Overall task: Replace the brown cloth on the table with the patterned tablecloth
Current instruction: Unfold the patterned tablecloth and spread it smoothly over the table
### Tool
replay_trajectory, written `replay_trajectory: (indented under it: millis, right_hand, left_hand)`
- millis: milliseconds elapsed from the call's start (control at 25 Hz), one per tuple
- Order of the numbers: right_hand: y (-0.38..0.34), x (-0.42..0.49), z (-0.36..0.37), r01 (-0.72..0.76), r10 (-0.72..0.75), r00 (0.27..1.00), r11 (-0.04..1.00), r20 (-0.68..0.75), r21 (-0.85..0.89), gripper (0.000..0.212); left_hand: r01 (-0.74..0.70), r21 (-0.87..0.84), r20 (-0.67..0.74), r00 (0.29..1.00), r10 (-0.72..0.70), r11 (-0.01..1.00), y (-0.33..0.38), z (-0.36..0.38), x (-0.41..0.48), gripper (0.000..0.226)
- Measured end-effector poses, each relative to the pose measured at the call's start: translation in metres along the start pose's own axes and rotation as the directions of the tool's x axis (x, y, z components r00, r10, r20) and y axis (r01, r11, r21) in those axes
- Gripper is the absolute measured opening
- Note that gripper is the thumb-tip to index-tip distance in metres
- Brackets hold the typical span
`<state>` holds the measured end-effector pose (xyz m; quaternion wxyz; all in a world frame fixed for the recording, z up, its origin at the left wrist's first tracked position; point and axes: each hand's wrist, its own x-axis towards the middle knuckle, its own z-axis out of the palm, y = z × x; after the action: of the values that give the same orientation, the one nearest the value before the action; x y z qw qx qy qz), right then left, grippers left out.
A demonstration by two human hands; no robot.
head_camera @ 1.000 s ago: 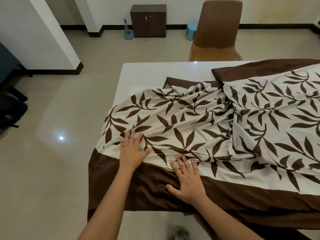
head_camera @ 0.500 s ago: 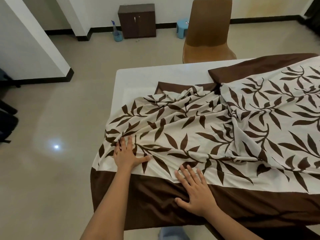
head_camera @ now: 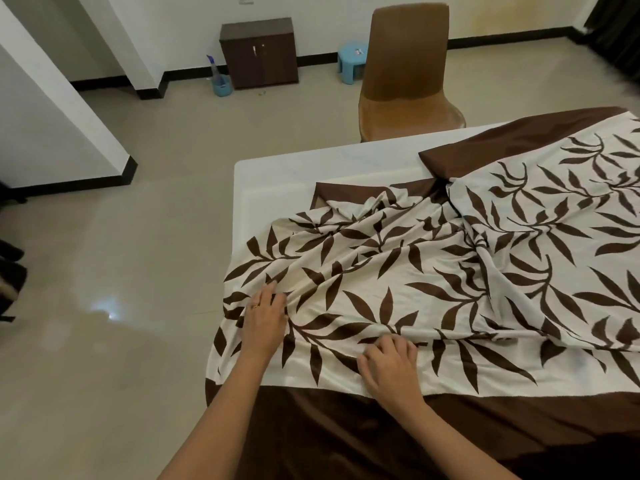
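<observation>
I see a white table (head_camera: 277, 181) with a rumpled leaf-patterned tablecloth (head_camera: 398, 271) lying across it, brown border draped over the near edge, far-left corner uncovered.

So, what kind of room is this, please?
Probably a plain room in a home or small office: a table with a tablecloth on it, a chair pushed up to it, and a small cabinet against the wall.
</observation>
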<state>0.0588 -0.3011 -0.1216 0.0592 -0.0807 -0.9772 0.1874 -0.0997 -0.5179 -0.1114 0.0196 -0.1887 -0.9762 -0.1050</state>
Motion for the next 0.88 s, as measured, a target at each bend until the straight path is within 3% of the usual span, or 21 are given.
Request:
replay_trajectory:
  millis: [80, 200, 320, 520, 720, 880]
  right_hand:
    - [-0.029, 0.033, 0.011, -0.026, 0.029, 0.999, 0.998, -0.043, 0.065, 0.03]
    - [-0.055, 0.068, 0.034, -0.027, 0.012, 0.983, 0.997, 0.183, 0.079, 0.071]
    - [-0.064, 0.075, 0.057, -0.041, 0.049, 0.964, 0.999, 0.263, -0.037, 0.085]
    - [-0.078, 0.057, 0.068, -0.124, 0.133, 0.981, 0.99, 0.138, -0.073, 0.075]
    - [-0.128, 0.105, 0.072, -0.335, 0.345, 0.918, 0.939, -0.195, 0.085, 0.051]
    - [-0.155, 0.149, 0.094, -0.394, 0.396, 0.918, 0.915, -0.004, 0.086, 0.082]
  left_hand:
    - [-0.111, -0.073, 0.137, 0.983, 0.12, 0.991, -0.014, 0.003, 0.009, 0.058]
    - [-0.076, -0.037, 0.431, 0.898, 0.085, 0.996, -0.037, 0.004, 0.025, 0.097]
    - [-0.062, 0.035, 0.477, 0.878, 0.038, 0.997, -0.059, 0.003, 0.026, 0.119]
    - [-0.06, 0.04, 0.441, 0.897, 0.036, 0.997, -0.081, -0.011, 0.031, 0.103]
    - [-0.195, -0.015, 0.316, 0.929, 0.19, 0.981, -0.088, -0.016, 0.054, 0.06]
    - [-0.344, -0.071, 0.253, 0.901, 0.351, 0.936, -0.102, -0.016, 0.077, 0.035]
